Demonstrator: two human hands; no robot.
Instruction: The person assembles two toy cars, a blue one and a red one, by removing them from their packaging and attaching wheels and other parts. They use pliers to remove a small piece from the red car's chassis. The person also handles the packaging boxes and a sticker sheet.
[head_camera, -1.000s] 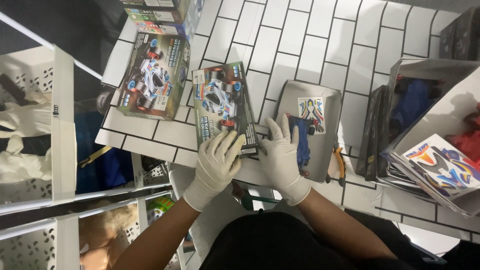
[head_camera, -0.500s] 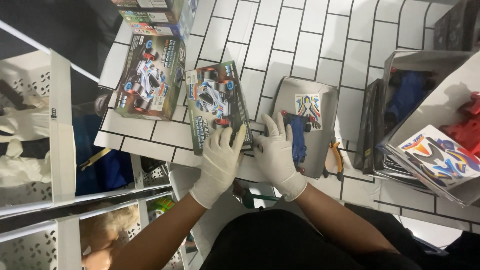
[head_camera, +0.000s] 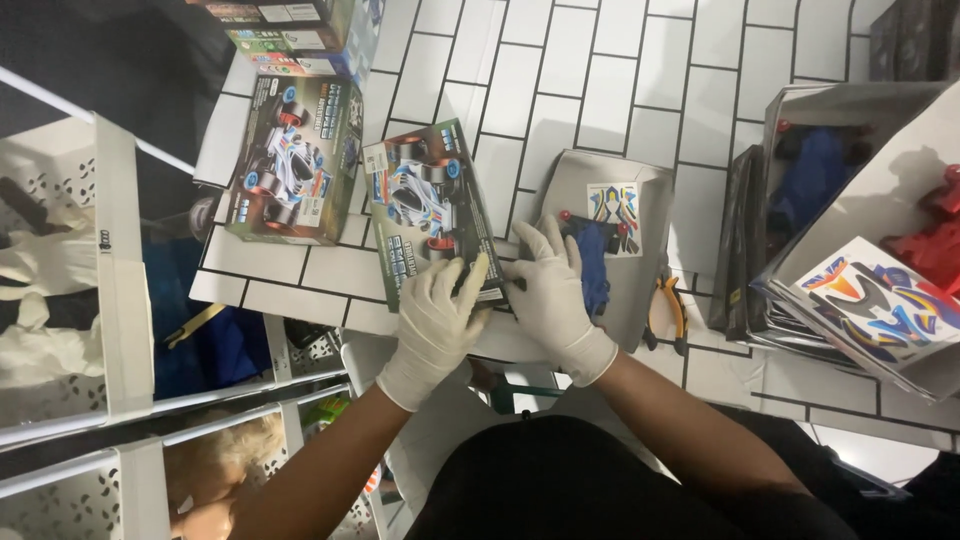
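A white-tiled tabletop (head_camera: 600, 90) with dark grout lines carries everything, its glossy rectangles laid like brickwork. At its right edge a large grey cardboard tray (head_camera: 905, 190) stands tilted, holding a blue plastic car body (head_camera: 815, 170) near its far end, red plastic parts (head_camera: 935, 240) on its right side and a glossy sticker sheet (head_camera: 880, 300) with bright swirls at its near end. Toward the left edge lies a closed toy-car kit box (head_camera: 290, 160), flat cardboard printed with a racing car; more boxes (head_camera: 300, 25) are stacked at the far left corner.

In the middle, close to the near edge, a second printed car box (head_camera: 425, 205) lies flat and slightly askew. The left hand (head_camera: 435, 325), in a thin whitish glove, rests on the near end of it with fingers loosely spread, pressing down rather than pinching. Just right of it an open grey tray (head_camera: 620, 240) holds a small sticker sheet (head_camera: 613, 205) and a blue plastic piece (head_camera: 592, 265) with red knobs. The gloved right hand (head_camera: 550, 295) lies flat, fingers spread, across the seam between this box and the tray, touching both.

Small yellow-handled pliers (head_camera: 668, 310) lie beside the open tray near the near edge.
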